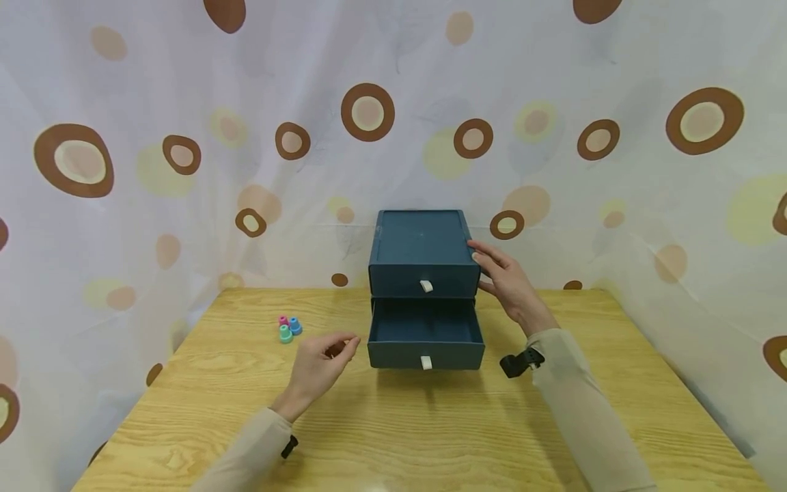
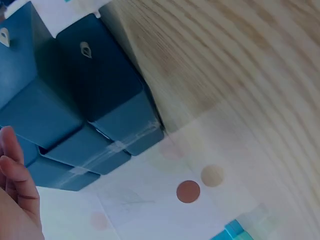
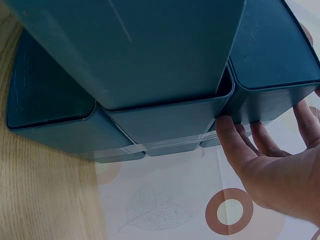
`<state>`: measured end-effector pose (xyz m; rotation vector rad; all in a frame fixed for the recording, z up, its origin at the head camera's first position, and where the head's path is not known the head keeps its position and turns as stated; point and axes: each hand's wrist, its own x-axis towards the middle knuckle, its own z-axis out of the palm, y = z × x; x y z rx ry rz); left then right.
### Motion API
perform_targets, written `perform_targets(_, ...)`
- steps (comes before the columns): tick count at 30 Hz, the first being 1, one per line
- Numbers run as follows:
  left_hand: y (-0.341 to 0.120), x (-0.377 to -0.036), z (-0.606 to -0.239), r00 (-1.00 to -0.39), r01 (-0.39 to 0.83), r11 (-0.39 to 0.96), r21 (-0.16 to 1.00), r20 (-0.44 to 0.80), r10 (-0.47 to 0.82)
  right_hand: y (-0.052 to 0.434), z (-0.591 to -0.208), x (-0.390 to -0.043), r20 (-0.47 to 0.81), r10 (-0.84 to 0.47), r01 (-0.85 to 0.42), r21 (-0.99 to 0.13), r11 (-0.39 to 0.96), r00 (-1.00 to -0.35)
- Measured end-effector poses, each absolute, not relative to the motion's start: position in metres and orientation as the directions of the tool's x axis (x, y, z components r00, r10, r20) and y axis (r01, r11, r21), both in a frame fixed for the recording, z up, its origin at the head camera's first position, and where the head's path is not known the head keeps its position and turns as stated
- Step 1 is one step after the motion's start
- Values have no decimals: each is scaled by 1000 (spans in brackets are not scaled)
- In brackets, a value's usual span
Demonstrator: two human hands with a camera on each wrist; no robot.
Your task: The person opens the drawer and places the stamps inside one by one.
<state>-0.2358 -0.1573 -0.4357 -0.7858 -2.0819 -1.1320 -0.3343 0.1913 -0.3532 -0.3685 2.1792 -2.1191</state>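
Note:
A dark blue drawer cabinet [image 1: 421, 236] stands at the back of the table. Its middle drawer [image 1: 399, 357] is pulled out, and no contents show in it. The upper drawer [image 1: 393, 280] is closed. Each front bears a small white pull tab [image 1: 427, 286]. My right hand [image 1: 507, 280] rests against the cabinet's right side and top edge, fingers spread and fairly straight, also seen in the right wrist view. Left of the pulled-out drawer, my left hand [image 1: 316, 369] hovers apart from it, fingers loosely curled around nothing. The lowest tier [image 2: 100, 65] shows in the left wrist view.
Three small stepped pieces sit at the table's left: a pink one [image 1: 283, 320], a blue one [image 1: 296, 326] and a green one [image 1: 285, 335]. A patterned curtain [image 1: 418, 68] hangs behind the wooden table [image 1: 381, 430]. Clear tape [image 3: 117, 151] runs along the cabinet's side.

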Motion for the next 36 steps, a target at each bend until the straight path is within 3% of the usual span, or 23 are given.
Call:
perform_targets(4, -166, -239, -439, -700, 667, 515, 538, 690, 185, 191, -354, -335, 105, -226, -112, -994, 15, -968)
perform_targets(9, -173, -238, -441, -853, 470, 559, 683, 515, 89, 190, -356, -335, 97, -224, -106, -994, 24, -970)
perform_targets(13, -180, -239, -439, -921, 340, 570, 747, 387, 42, 191, -355, -335, 98, -225, -104, -994, 19, -969)
perform_targets(23, -206, -249, -436, -986, 158, 596, 787, 159, 52, 192, -353, -334, 97, -228, -106, -994, 28, -969)
perform_targets(31, -228, -257, -433, -997, 77, 590, 804, 66, 40, 193, -352, -333, 99, -232, -108, -994, 24, -968)
perform_targets(36, -245, -262, -429, -997, -22, 574, 819, -62, 49, 192, -352, -333, 97, -231, -106, -994, 27, -968)
